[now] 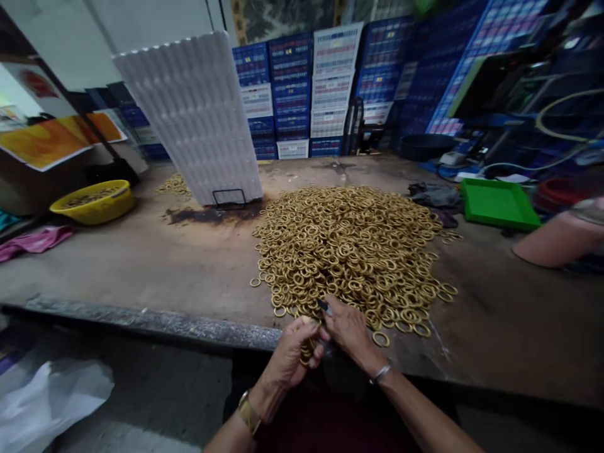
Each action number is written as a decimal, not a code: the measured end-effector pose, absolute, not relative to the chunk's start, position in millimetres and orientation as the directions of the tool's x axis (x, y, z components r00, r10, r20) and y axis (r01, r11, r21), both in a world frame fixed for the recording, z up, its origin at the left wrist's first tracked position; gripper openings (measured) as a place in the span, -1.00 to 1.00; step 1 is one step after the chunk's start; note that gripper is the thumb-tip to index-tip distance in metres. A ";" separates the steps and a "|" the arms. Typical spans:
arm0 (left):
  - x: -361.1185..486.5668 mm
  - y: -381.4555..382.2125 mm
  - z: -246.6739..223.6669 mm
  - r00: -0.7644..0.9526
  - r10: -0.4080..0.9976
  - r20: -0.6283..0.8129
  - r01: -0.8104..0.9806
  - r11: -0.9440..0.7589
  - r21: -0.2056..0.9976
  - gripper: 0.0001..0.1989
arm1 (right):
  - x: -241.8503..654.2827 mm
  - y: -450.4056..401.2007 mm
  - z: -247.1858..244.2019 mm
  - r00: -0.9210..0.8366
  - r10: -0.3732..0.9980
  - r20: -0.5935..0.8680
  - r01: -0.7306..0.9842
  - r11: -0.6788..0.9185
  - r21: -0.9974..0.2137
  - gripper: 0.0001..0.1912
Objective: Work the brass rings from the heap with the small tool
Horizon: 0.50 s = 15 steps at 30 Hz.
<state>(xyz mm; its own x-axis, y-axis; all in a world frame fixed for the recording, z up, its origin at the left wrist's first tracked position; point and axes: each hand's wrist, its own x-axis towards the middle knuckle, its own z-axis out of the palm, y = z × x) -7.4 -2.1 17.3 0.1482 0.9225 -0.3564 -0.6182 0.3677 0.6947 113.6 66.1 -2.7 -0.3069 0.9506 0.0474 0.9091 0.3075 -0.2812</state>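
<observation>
A large heap of brass-coloured rings [349, 239] lies on the worktable [189, 277] right in front of me. My left hand [295, 352] is closed around several of these rings at the table's front edge. My right hand [349, 327] meets it from the other side, fingers wrapped round a small dark-tipped blade [323, 306] that looks like a knife. The fingertips of both hands are close together, and what lies between them is too small to make out. A few loose rings [381, 339] lie just beyond my right hand.
A tall white corrugated panel [198, 113] stands in a wire holder behind the heap. To the left is a yellow basin [94, 201] of rings; a pink cloth [35, 242] is nearby. On the right sit a green tray [497, 202] and a pink cylinder [561, 233]. Stacked crates [335, 82] line the back.
</observation>
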 end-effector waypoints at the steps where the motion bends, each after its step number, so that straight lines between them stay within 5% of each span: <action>1: -6.6 -1.5 18.1 0.146 0.924 -0.354 -0.626 0.363 0.690 -0.77 | 114.2 67.4 -4.5 -0.311 0.949 0.054 0.909 0.314 -0.276 -0.87; 7: -7.1 3.7 16.2 0.215 0.909 -0.358 -0.679 0.403 0.614 -0.75 | 127.1 74.7 -21.2 -0.359 0.922 0.147 0.823 0.387 -0.416 -0.79; 15: -12.2 10.9 8.2 0.303 0.861 -0.409 -0.801 0.462 0.380 -0.81 | 140.8 72.0 -2.2 -0.302 0.950 0.073 0.465 0.214 -0.859 -0.74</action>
<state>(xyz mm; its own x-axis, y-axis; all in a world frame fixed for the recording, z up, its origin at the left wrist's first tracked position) -12.2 10.9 8.2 0.3027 0.8610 -0.4088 -0.8015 0.4620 0.3797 140.8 72.0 -2.2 -0.3022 0.9504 0.0731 0.4653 0.2140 -0.8589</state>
